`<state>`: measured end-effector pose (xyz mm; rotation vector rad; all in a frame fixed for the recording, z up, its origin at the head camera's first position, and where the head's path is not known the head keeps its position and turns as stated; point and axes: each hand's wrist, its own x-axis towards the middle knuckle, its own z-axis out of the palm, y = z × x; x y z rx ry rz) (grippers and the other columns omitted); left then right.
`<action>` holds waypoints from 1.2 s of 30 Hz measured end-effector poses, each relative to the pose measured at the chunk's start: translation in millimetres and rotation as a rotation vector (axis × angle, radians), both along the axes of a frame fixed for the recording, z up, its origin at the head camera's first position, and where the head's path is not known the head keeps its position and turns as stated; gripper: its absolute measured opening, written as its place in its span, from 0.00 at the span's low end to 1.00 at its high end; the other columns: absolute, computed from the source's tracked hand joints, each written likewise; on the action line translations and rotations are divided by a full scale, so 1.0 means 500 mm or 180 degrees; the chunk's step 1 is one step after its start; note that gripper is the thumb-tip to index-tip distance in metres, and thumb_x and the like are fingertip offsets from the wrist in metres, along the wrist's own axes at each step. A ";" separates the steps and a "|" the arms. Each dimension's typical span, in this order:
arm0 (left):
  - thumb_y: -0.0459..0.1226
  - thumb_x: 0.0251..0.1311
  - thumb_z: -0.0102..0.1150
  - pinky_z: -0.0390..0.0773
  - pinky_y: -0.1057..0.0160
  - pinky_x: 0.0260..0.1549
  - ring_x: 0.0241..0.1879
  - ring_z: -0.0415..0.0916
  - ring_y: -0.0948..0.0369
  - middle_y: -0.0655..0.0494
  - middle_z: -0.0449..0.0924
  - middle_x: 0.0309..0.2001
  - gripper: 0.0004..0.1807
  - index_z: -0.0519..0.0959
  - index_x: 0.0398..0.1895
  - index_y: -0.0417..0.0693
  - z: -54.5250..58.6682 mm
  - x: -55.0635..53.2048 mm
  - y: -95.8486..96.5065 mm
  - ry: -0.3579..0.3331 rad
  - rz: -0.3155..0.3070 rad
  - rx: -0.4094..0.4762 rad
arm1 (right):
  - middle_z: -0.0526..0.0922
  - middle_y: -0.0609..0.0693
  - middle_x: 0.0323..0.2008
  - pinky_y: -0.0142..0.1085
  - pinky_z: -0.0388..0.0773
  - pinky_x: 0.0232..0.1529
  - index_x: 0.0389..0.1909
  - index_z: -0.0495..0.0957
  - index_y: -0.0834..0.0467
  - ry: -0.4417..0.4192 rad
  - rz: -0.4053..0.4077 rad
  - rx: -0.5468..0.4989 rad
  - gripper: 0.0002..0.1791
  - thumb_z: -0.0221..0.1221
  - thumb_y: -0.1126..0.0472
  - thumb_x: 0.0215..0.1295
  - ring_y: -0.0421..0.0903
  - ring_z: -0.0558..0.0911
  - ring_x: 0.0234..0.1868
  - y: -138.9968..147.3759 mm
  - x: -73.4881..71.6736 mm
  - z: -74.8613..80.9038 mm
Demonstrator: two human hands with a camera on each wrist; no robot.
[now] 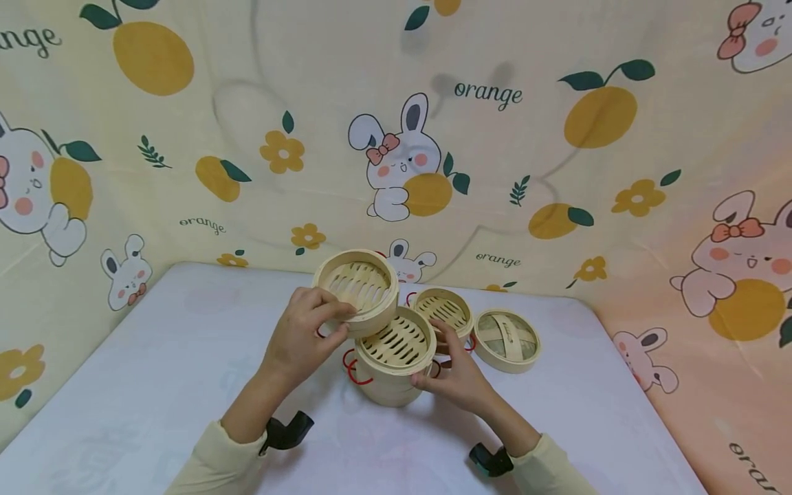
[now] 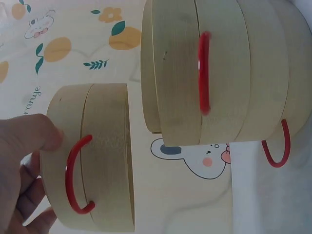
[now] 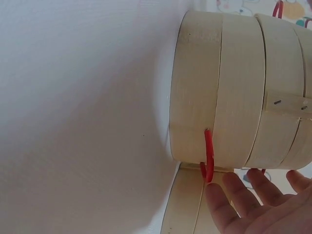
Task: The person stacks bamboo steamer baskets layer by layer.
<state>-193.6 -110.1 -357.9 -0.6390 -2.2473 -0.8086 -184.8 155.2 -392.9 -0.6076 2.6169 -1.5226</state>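
Observation:
My left hand point(image 1: 306, 333) grips a small round bamboo steamer basket point(image 1: 371, 317) by its near left rim, thumb on the outside. The basket is raised and tilted, its slatted floor showing. In the left wrist view a red cord handle point(image 2: 73, 175) shows on its side. Below and to its right stands a stack of bamboo steamer baskets point(image 1: 390, 385) with red cord handles. My right hand point(image 1: 460, 381) is at the right side of this stack, fingers spread and loosely bent; in the right wrist view its fingertips point(image 3: 219, 195) are right by the wall.
Behind the stack, to the right, is another slatted bamboo basket point(image 1: 442, 309). Beside it lies a woven bamboo lid point(image 1: 509, 340) with a crossing strap. All stand on a white-covered table point(image 1: 185, 385), backed by a cloth printed with rabbits and oranges point(image 1: 482, 172).

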 end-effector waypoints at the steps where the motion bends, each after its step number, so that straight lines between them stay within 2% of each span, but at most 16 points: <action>1: 0.35 0.43 0.60 0.68 0.64 0.39 0.39 0.63 0.63 0.65 0.69 0.31 0.10 0.81 0.31 0.57 0.000 0.000 0.001 -0.0002 -0.0026 -0.0012 | 0.66 0.59 0.54 0.44 0.74 0.43 0.63 0.48 0.42 0.0012 -0.0009 0.0000 0.50 0.68 0.55 0.40 0.53 0.72 0.50 0.002 -0.004 -0.006; 5: 0.36 0.43 0.60 0.67 0.65 0.38 0.38 0.63 0.63 0.65 0.69 0.31 0.10 0.81 0.32 0.57 -0.002 0.002 0.005 0.0008 -0.0185 -0.0034 | 0.66 0.53 0.53 0.48 0.73 0.43 0.62 0.47 0.36 0.0015 -0.0059 -0.0027 0.51 0.69 0.51 0.38 0.50 0.72 0.50 0.010 -0.022 -0.039; 8: 0.36 0.43 0.60 0.67 0.65 0.38 0.39 0.63 0.63 0.65 0.69 0.32 0.11 0.81 0.33 0.57 -0.001 0.005 0.011 -0.0030 -0.0232 -0.0087 | 0.67 0.50 0.52 0.48 0.73 0.43 0.62 0.48 0.34 0.0006 -0.0092 -0.0046 0.52 0.69 0.49 0.36 0.48 0.72 0.49 0.014 -0.031 -0.056; 11: 0.36 0.43 0.61 0.68 0.65 0.39 0.39 0.62 0.64 0.65 0.69 0.32 0.11 0.81 0.33 0.58 0.000 0.010 0.017 -0.0082 -0.0231 -0.0149 | 0.67 0.51 0.52 0.48 0.73 0.43 0.62 0.48 0.34 -0.0020 -0.0105 -0.0043 0.52 0.69 0.49 0.36 0.49 0.72 0.49 0.011 -0.028 -0.049; 17: 0.36 0.43 0.61 0.69 0.65 0.40 0.39 0.63 0.64 0.65 0.69 0.32 0.11 0.81 0.33 0.58 0.006 0.019 0.029 -0.0138 -0.0300 -0.0152 | 0.67 0.58 0.53 0.50 0.72 0.44 0.62 0.49 0.40 -0.0038 -0.0069 -0.0031 0.50 0.69 0.55 0.39 0.53 0.72 0.50 0.000 -0.004 -0.005; 21: 0.36 0.43 0.61 0.69 0.66 0.37 0.38 0.63 0.65 0.65 0.69 0.32 0.11 0.81 0.33 0.58 0.006 0.023 0.037 -0.0153 -0.0344 -0.0181 | 0.67 0.58 0.53 0.47 0.73 0.44 0.63 0.49 0.44 -0.0030 -0.0093 0.0072 0.50 0.68 0.55 0.40 0.51 0.72 0.49 -0.005 0.004 0.011; 26: 0.36 0.44 0.60 0.69 0.68 0.34 0.38 0.63 0.64 0.65 0.69 0.32 0.11 0.81 0.33 0.59 0.003 0.027 0.045 -0.0150 -0.0394 -0.0220 | 0.68 0.59 0.53 0.47 0.73 0.43 0.63 0.49 0.47 0.0002 -0.0092 0.0063 0.50 0.68 0.56 0.40 0.50 0.73 0.49 -0.004 0.006 0.012; 32: 0.37 0.43 0.61 0.69 0.68 0.34 0.38 0.63 0.65 0.65 0.69 0.33 0.11 0.80 0.33 0.60 -0.001 0.029 0.056 -0.0088 -0.0436 -0.0253 | 0.67 0.57 0.53 0.50 0.71 0.44 0.62 0.49 0.44 -0.0042 -0.0076 -0.0004 0.49 0.68 0.56 0.40 0.51 0.72 0.49 -0.003 0.005 0.009; 36: 0.37 0.43 0.61 0.69 0.68 0.34 0.38 0.63 0.65 0.65 0.70 0.32 0.11 0.80 0.32 0.60 -0.001 0.030 0.063 -0.0011 -0.0469 -0.0262 | 0.68 0.57 0.53 0.51 0.71 0.44 0.63 0.49 0.45 -0.0046 -0.0110 0.0028 0.49 0.68 0.56 0.41 0.53 0.72 0.50 -0.003 0.005 0.009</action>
